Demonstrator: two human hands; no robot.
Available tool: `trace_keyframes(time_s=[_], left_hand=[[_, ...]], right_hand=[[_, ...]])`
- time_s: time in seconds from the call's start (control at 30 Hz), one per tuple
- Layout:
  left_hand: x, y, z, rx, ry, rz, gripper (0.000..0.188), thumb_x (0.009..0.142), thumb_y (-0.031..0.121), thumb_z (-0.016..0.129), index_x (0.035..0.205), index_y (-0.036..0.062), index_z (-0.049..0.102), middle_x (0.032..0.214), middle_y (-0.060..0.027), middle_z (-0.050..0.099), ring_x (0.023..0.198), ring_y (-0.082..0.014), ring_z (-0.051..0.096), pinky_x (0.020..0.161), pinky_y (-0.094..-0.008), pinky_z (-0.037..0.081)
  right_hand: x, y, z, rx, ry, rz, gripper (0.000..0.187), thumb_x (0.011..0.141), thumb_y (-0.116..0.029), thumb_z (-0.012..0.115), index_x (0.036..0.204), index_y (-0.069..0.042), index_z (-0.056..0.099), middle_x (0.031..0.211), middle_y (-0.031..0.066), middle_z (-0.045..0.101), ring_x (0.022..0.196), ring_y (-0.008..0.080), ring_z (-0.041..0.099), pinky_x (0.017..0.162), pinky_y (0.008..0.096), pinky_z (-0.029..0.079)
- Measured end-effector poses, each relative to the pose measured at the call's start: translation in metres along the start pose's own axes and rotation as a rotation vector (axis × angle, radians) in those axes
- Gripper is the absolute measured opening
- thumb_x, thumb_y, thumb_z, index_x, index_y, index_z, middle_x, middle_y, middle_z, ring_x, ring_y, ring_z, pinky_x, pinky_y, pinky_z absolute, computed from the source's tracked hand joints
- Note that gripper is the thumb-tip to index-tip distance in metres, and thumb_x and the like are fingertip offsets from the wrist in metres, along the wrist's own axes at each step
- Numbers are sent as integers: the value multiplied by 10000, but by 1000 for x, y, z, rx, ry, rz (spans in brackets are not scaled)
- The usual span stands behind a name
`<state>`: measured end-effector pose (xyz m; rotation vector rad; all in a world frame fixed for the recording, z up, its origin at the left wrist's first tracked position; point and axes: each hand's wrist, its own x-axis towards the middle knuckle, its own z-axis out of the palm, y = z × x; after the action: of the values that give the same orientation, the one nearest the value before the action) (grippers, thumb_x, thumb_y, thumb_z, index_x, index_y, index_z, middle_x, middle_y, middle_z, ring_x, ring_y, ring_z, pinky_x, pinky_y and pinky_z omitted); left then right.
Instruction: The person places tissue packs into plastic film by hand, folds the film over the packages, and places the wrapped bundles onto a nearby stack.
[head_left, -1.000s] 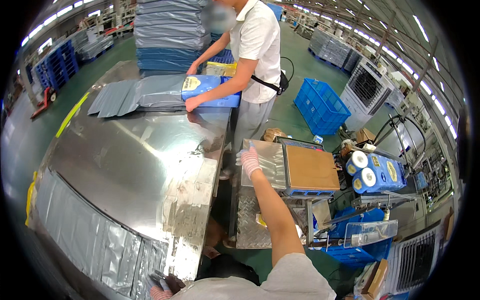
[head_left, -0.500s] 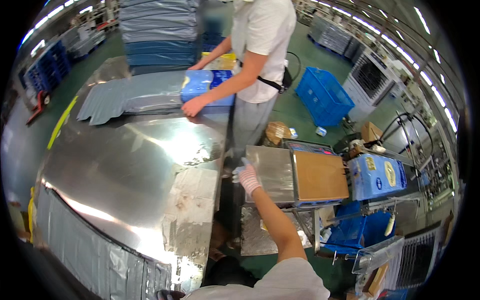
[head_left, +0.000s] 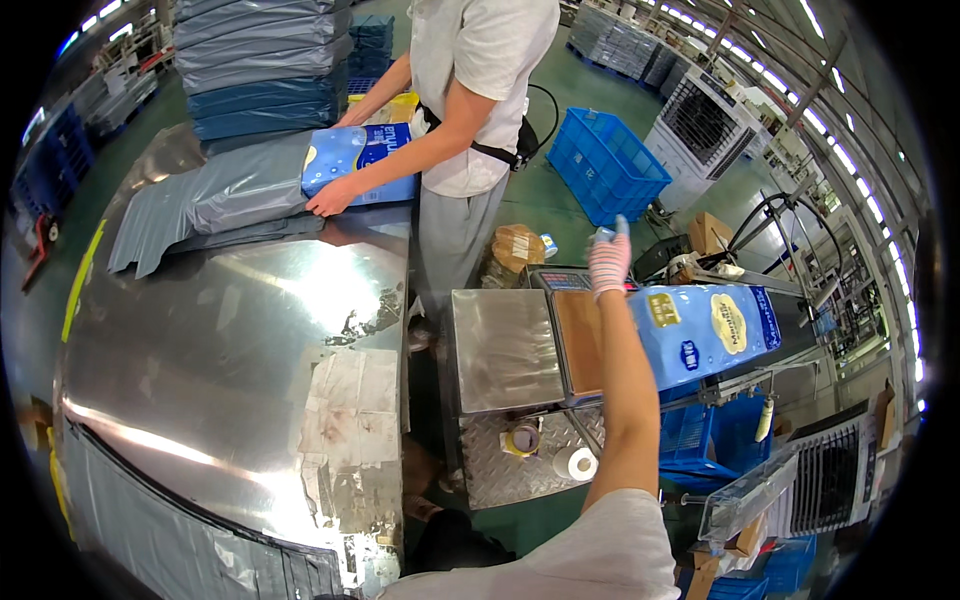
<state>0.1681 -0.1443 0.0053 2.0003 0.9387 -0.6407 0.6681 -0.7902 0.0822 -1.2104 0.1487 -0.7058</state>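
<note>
Head view: at two o'clock the gloved right hand (head_left: 609,262), fingers apart and holding nothing, reaches over the scale (head_left: 505,345). A blue package (head_left: 705,330) already lies beside it, seemingly not yet on the plate; the left hand is unseen.

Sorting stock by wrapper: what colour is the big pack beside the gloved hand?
Light blue with yellow and white patches, the pack by the right hand; head view.

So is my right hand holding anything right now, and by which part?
Nothing is held: the gloved right hand is raised with fingers spread above the scale's display, clear of the blue package. The left hand isn't visible.
</note>
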Motion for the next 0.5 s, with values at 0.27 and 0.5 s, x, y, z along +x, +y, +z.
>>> trace_keyframes(time_s=[0.27,0.5], left_hand=[[-8,-3,-1,9,28,1,371,900,415,452,1051,96,566,958,-118,633,821,-218,594,768,-391,440],[-14,-13,2,-11,55,4,366,900,413,442,1035,104,583,962,-117,640,824,-214,600,776,-393,440]], right_hand=[[67,-135,-100,-2072,80,476,301,873,-141,430,978,30,655,998,198,654,924,302,643,760,370,471],[79,-142,-121,-2138,-65,524,354,874,-211,414,1046,4,637,1084,200,625,1044,310,591,843,410,454]])
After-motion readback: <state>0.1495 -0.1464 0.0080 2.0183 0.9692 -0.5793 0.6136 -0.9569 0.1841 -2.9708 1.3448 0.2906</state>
